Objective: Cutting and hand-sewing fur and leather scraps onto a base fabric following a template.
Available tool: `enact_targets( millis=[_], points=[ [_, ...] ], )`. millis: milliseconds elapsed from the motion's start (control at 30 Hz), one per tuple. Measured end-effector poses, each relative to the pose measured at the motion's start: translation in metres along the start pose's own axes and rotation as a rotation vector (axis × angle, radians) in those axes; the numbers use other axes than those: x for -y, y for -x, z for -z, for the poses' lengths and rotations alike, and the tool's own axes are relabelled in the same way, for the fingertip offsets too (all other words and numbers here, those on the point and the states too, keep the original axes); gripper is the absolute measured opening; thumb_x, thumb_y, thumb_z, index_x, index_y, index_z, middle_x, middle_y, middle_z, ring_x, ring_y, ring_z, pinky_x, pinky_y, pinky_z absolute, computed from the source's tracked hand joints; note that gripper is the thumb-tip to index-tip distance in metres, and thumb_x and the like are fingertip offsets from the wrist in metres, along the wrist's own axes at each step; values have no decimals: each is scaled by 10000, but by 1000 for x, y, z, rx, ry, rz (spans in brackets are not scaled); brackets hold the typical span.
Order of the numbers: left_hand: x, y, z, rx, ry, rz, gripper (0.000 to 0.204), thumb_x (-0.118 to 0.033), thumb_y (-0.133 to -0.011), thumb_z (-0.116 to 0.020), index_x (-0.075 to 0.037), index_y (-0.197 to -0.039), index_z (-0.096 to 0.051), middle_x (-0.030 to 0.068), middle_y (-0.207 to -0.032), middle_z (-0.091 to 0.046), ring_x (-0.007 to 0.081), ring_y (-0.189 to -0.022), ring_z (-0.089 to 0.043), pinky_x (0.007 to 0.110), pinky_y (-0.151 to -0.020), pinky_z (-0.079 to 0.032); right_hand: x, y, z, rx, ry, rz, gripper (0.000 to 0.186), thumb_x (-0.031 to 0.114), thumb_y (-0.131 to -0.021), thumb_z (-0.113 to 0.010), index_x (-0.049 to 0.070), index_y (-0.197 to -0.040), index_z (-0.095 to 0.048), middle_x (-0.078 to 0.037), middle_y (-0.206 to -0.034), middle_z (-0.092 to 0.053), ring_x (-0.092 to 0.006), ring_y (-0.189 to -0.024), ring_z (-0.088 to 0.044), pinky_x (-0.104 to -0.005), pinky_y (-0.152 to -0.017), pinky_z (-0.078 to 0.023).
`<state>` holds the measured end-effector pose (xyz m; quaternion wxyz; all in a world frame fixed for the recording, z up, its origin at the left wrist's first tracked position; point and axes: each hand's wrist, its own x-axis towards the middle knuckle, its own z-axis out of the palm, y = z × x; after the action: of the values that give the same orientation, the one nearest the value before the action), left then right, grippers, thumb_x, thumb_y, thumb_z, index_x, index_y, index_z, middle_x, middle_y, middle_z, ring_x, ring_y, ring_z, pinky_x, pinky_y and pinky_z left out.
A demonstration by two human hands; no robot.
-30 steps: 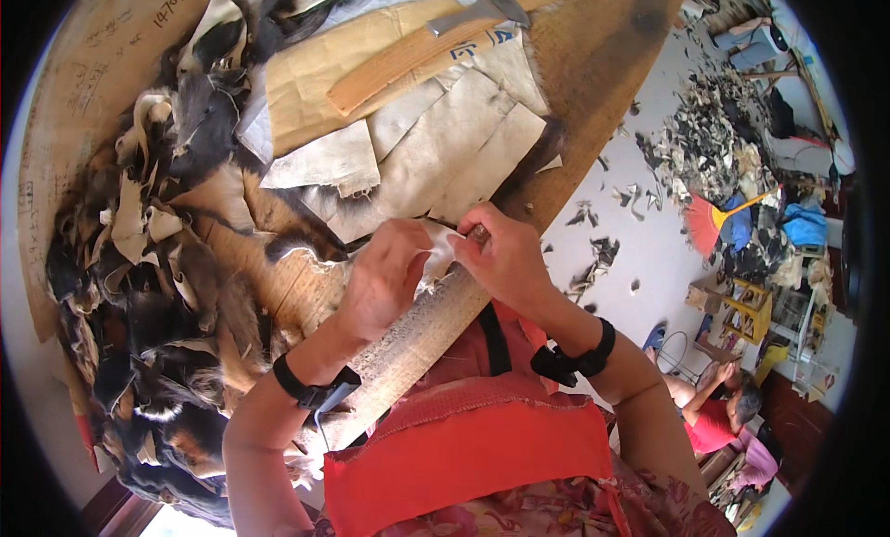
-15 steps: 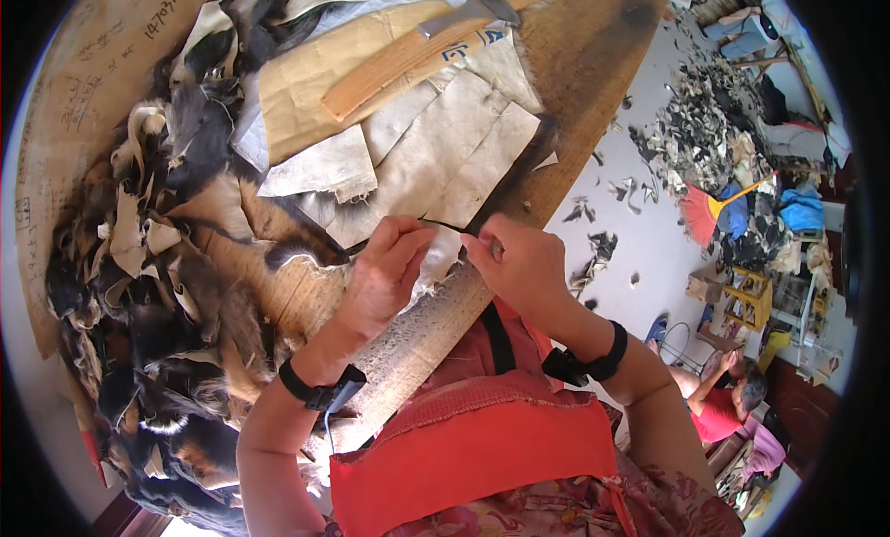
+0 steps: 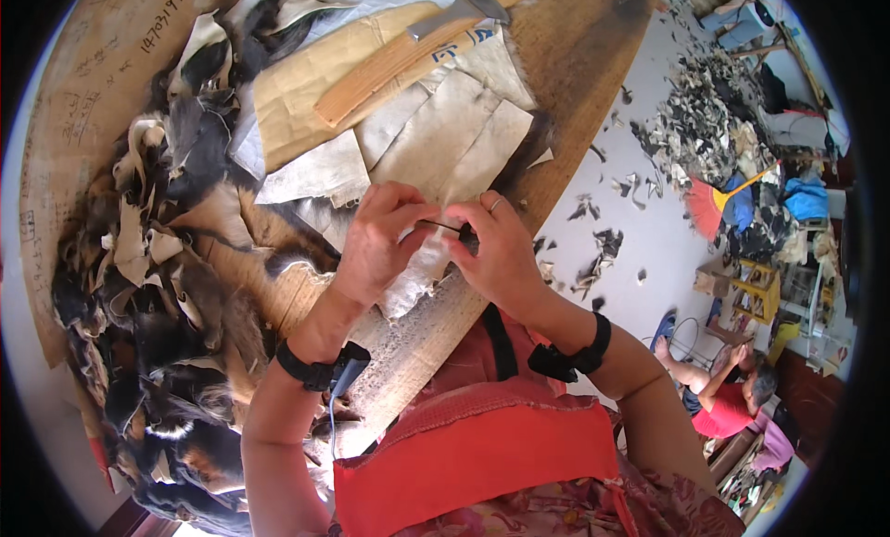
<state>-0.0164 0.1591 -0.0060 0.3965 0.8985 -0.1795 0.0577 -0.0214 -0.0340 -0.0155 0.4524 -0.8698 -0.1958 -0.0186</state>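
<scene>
My left hand (image 3: 380,240) is closed, fingertips pinching a pale hide piece (image 3: 417,268) with a thin dark edge or strip (image 3: 440,226) along its top. My right hand (image 3: 496,249) pinches at the other end of that dark line, close beside my left. Beyond my hands lie flat cream hide pieces (image 3: 445,129), fur showing at their edges. Above those are a tan paper sheet (image 3: 287,92) and a wooden slat (image 3: 357,83) with a grey metal blade (image 3: 450,18) resting across it.
A heap of dark fur scraps (image 3: 158,333) fills the left of the wooden table (image 3: 565,64). On the right, the floor holds scraps (image 3: 695,110), a red broom (image 3: 703,208) and a yellow crate (image 3: 753,296). A seated person (image 3: 728,402) in red is at the lower right.
Both my hands have moved up a little and closer together. More of the pale piece hangs below them, and the thin dark line now spans between my fingertips.
</scene>
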Motion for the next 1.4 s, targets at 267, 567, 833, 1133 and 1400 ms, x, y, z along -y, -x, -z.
enact_targets(
  millis=[267, 567, 833, 1133, 1400],
  points=[
    [6, 7, -9, -26, 33, 24, 316, 8, -682, -765, -107, -975, -736, 72, -971, -595, 278, -928, -584, 368, -791, -503, -4, -3, 0, 34, -139, -123, 301, 34, -719, -759, 63, -986, -624, -114, -916, -558, -302, -816, -572, -397, -710, -475],
    [14, 6, -12, -128, -4, -107, 252, 17, -715, -760, -99, -938, -741, 51, -931, -613, 242, -912, -580, 348, -767, -478, -5, 1, -13, -130, -123, -30, 192, 49, -741, -738, 71, -916, -663, -105, -805, -560, -300, -758, -565, -396, -682, -474],
    [11, 7, -11, -134, 36, -58, 225, 31, -705, -758, -96, -890, -742, 64, -916, -614, 258, -887, -584, 350, -765, -471, -63, -29, 36, -409, 277, 220, 234, 71, -754, -729, 76, -964, -627, -106, -948, -601, -336, -893, -571, -423, -775, -475],
    [3, 4, -7, -68, -32, 31, 230, 10, -659, -731, -129, -842, -734, 63, -864, -622, 275, -838, -580, 402, -752, -462, -251, -66, 256, -410, 781, -155, 404, 123, -740, -723, 63, -1114, -584, -181, -1091, -574, -362, -1042, -541, -457, -907, -434],
    [-11, -6, -5, -43, -56, 144, 170, -66, -683, -720, -149, -830, -733, 46, -832, -589, 253, -783, -544, 385, -693, -419, -410, -320, 415, -536, 954, -5, 321, 84, -844, -644, 15, -1155, -600, -232, -1063, -605, -409, -975, -600, -472, -851, -496]
  ],
)
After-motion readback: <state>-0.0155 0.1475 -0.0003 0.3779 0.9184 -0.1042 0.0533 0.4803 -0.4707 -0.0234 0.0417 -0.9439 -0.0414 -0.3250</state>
